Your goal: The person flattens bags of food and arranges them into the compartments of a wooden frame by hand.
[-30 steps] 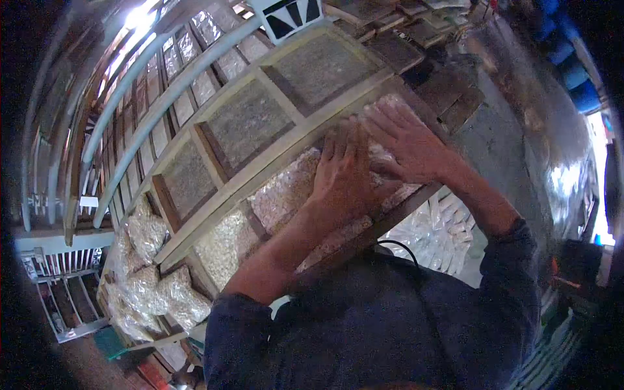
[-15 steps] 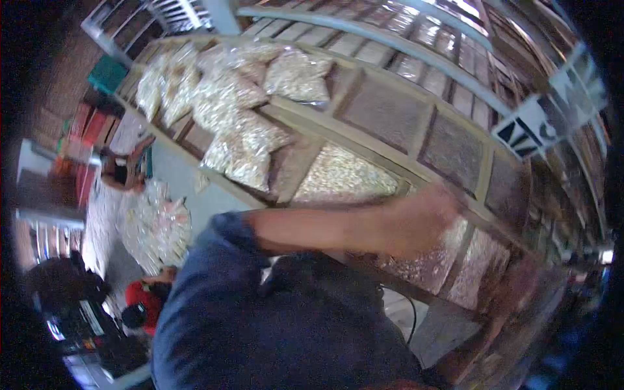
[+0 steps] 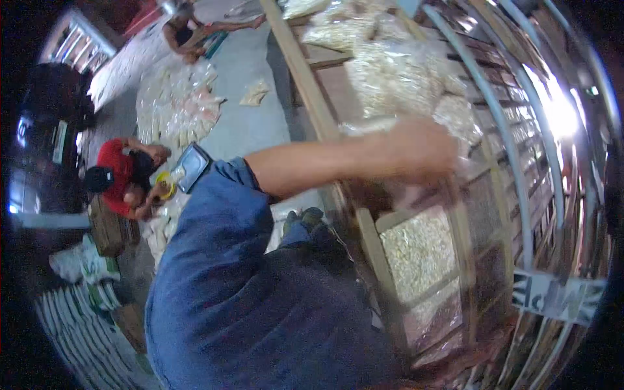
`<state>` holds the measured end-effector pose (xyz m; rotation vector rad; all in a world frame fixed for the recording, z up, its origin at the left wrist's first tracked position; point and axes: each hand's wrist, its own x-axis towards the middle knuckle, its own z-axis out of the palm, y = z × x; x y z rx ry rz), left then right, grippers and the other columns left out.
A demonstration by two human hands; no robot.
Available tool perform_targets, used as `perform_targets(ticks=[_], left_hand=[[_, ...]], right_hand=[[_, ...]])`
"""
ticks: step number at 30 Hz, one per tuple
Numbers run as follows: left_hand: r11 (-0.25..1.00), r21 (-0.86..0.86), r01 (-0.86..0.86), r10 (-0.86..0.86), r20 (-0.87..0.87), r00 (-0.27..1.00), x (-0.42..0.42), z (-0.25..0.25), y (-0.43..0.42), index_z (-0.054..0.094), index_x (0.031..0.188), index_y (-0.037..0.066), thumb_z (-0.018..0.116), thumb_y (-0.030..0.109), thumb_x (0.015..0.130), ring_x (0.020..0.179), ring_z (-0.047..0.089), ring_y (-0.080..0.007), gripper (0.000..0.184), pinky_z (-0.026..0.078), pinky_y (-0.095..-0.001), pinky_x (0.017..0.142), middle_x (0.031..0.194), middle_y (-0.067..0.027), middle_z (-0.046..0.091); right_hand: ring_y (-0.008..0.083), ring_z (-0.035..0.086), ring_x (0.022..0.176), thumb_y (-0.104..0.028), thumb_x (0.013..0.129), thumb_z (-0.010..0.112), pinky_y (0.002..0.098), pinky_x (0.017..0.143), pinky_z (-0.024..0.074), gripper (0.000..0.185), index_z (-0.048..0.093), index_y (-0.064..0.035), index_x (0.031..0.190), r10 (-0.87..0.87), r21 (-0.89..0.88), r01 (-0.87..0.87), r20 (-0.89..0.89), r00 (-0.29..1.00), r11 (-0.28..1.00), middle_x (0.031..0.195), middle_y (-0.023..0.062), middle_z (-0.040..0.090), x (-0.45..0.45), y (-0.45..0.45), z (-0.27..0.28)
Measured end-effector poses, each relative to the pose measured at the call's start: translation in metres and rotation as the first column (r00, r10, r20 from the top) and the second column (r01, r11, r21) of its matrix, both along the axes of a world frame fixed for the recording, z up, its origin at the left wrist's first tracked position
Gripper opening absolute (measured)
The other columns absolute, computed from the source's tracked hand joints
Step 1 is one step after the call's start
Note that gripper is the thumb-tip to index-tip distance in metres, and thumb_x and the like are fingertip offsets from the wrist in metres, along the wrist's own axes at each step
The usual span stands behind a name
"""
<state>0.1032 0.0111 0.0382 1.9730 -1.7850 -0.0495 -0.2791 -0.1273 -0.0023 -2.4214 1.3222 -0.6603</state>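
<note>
Head view: left hand near pale-filled clear plastic bags, right hand apart; grips too blurred to tell, gentle handling wise

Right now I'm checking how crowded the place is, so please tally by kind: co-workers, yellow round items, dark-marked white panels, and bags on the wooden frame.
Co-workers: 2
Yellow round item: 1
Dark-marked white panel: 1
Bags on the wooden frame: overlapping and blurred, can't be counted
Total: 4, bags left out
</note>
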Motion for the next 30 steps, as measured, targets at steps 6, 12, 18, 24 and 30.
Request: perform_targets(ticks=[6,12,18,24,30], left_hand=[[0.73,-0.653,-0.204,-0.334,-0.601,0.726,-0.092,-0.015,-0.006,0.053,0.112,0.001,0.065,0.032,0.093,0.084,0.062,-0.0483,0.039,0.05,-0.0536,0.071,0.09,-0.0237,0.063],[0.905,-0.339,-0.256,-0.204,-0.876,0.438,-0.091,-0.038,0.015,0.056,0.128,-0.001,0.072,0.046,0.092,0.089,0.066,-0.0343,0.061,0.052,-0.0485,0.081,0.098,-0.0209,0.066],[0.953,-0.225,0.201,0.004,-0.658,-0.753,-0.156,-0.087,-0.001,0.067,0.128,0.006,0.07,0.028,0.097,0.107,0.068,-0.0177,0.038,0.054,-0.0352,0.095,0.123,-0.007,0.071],[0.957,-0.165,0.237,-0.024,-0.865,-0.502,-0.171,-0.095,0.006,0.067,0.126,0.002,0.075,0.015,0.092,0.107,0.067,-0.0179,0.037,0.053,-0.0339,0.096,0.12,-0.0051,0.072],[0.934,0.169,0.314,-0.05,-0.81,0.584,-0.155,-0.082,-0.037,0.064,0.107,-0.007,0.074,0.048,0.091,0.091,0.07,-0.0314,0.059,0.054,-0.0453,0.079,0.096,-0.0219,0.071]], right_hand=[[0.0333,0.046,0.131,-0.043,0.103,0.05,0.0466,0.113,0.0319,0.064,0.043,0.0017,0.148,0.078,0.187,-0.088,0.059,0.995,0.978,0.143,0.0202,0.048,0.052,0.006,-0.008],[0.0323,0.051,0.126,-0.042,0.102,0.053,0.0448,0.109,0.0359,0.062,0.047,0.0021,0.145,0.029,0.334,-0.045,0.052,0.998,0.941,0.137,0.0199,0.054,0.038,0.033,-0.008],[0.0313,0.055,0.121,-0.041,0.101,0.056,0.043,0.106,0.0399,0.06,0.051,0.0024,0.142,-0.147,0.339,0.109,0.089,0.985,0.935,0.132,0.0197,0.059,-0.006,0.024,0.021],[0.0304,0.06,0.115,-0.04,0.1,0.059,0.0412,0.103,0.0439,0.058,0.055,0.0028,0.14,-0.281,0.421,0.206,0.124,0.952,0.883,0.126,0.0194,0.064,-0.036,0.052,0.006],[0.0324,0.065,0.112,-0.038,0.101,0.06,0.0413,0.101,0.0474,0.056,0.057,0.0024,0.139,-0.517,0.424,0.448,0.057,0.854,0.787,0.121,0.0213,0.069,-0.041,0.078,-0.014]])
